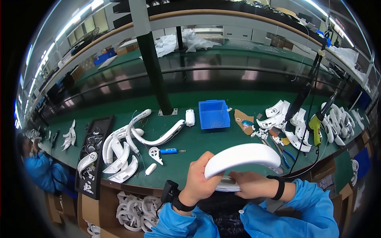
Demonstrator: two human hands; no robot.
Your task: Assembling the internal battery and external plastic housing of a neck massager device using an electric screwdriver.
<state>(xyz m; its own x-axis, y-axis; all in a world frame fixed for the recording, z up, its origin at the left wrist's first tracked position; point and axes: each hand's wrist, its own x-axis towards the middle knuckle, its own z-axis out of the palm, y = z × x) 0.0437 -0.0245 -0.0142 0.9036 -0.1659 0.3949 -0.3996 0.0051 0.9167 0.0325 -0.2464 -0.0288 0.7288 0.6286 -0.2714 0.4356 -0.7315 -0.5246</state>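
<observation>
A glossy white curved plastic housing (244, 154) arches above the near edge of the bench. My left hand (197, 179) is closed around its left end, thumb on top. Below the arch, my right hand (251, 185) is closed on a smaller white piece (227, 184), its fingers partly hidden by the arch. Whether that piece joins the housing I cannot tell. Just beyond my hands on the green bench lie a blue cylindrical battery (169, 151), a white round-ended part (156, 154) beside it and a small white oval part (151, 169).
A blue bin (214, 115) stands mid-bench, right of a white cylinder (190, 118). Curved white shells (119, 158) lie beside a black tray (94, 190) at left. Pliers (288, 155), white parts (299, 131) and a green electric screwdriver (315, 129) with cord are at right. A co-worker's blue sleeve (41, 170) shows far left.
</observation>
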